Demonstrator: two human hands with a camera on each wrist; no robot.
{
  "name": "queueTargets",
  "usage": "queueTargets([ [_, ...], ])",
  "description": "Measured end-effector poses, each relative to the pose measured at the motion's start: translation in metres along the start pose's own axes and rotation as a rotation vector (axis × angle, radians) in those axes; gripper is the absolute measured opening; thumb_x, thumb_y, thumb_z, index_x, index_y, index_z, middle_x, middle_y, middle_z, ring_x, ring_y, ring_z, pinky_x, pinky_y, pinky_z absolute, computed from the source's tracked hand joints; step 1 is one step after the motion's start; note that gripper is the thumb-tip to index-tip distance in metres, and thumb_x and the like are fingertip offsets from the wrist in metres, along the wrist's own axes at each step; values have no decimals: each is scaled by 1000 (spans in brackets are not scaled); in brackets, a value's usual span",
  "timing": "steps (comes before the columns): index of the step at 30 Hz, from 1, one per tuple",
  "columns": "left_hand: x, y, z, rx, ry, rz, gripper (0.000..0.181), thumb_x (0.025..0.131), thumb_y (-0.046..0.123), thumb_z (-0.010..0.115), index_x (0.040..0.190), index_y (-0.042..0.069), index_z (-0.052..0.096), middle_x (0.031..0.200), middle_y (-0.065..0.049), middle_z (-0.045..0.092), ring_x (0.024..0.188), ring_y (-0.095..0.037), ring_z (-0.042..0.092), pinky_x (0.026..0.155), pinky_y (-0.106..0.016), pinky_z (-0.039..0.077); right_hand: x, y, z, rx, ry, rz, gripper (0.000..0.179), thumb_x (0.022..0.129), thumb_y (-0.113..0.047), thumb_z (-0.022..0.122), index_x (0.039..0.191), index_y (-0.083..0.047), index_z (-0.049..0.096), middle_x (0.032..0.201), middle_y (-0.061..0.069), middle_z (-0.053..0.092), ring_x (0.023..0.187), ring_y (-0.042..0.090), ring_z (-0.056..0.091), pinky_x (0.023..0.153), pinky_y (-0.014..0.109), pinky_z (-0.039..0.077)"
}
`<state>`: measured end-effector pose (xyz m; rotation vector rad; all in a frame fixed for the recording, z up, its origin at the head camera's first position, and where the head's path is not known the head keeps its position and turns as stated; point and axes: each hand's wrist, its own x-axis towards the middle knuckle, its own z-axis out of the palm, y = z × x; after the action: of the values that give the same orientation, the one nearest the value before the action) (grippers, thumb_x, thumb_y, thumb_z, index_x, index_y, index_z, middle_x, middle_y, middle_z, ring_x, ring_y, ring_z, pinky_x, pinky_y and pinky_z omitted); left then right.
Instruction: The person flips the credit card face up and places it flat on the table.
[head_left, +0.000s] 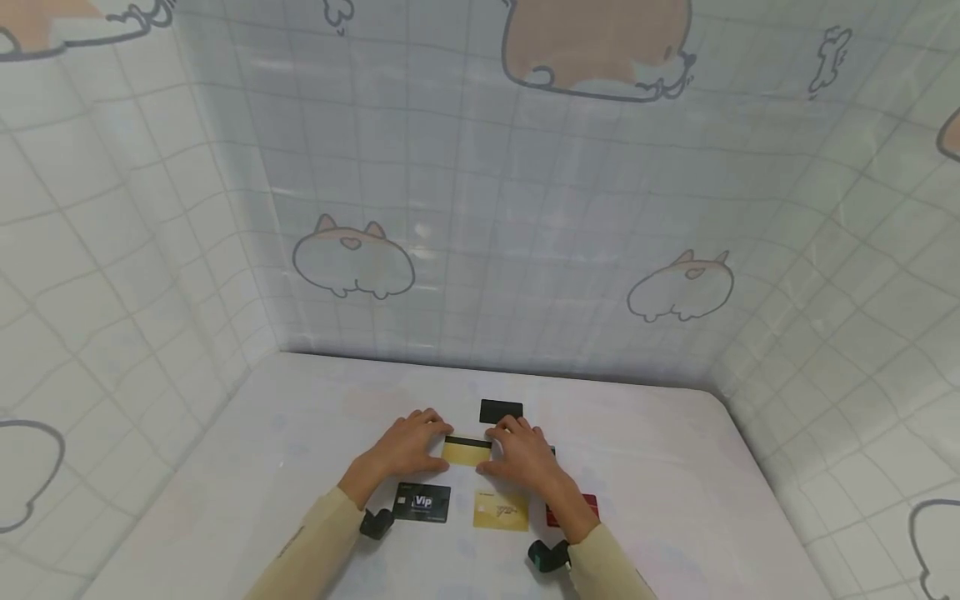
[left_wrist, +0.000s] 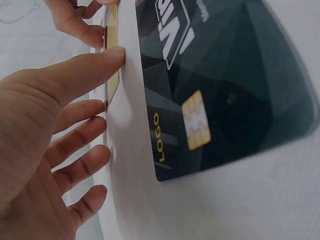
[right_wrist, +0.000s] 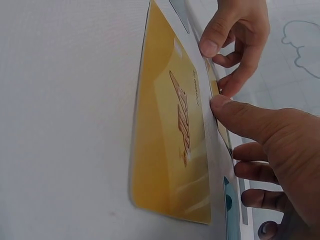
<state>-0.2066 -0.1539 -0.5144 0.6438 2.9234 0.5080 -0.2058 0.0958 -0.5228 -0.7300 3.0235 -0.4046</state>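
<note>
Apparently, the handling of the yellow striped card (head_left: 467,452) is only partly through: the card has been placed between both hands but has not been let go. Its left end is pinched across the edges by the thumb and fingers of the left hand (head_left: 408,443); its right end is pinched likewise by the right hand (head_left: 525,454). The card is held level at the middle of the white table (head_left: 315,400), and whether it is lifted slightly cannot be told from these low wrist views. Nearer the person, a front row is seen laid out: the black Vip card (head_left: 422,502), the gold card (head_left: 500,511) and the red card (head_left: 592,508), partly covered by the right forearm. Behind, a plain black card (head_left: 501,411) is left untouched, and a teal card (right_wrist: 231,205) is half hidden beside the right fingers. Release and any final straightening are judged to be left undone.
</note>
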Motion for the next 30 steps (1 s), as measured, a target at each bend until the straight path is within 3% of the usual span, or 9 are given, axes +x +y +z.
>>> queueTargets([
  [15, 3, 1, -3, -79, -40, -12, 46, 79, 38, 85, 120, 22, 71, 121, 5, 57, 116, -22, 54, 103, -50, 41, 1, -4, 1, 81, 1, -2, 55, 82, -52, 79, 124, -17, 70, 114, -3, 59, 103, 17, 54, 95, 46, 47],
  [30, 3, -2, -2, -59, -26, -7, 48, 78, 40, 85, 119, 22, 68, 109, 10, 60, 110, -16, 55, 100, -50, 42, 1, -5, 2, 65, 7, -11, 54, 82, -53, 78, 126, -23, 67, 117, -6, 62, 104, 16, 56, 90, 46, 46],
])
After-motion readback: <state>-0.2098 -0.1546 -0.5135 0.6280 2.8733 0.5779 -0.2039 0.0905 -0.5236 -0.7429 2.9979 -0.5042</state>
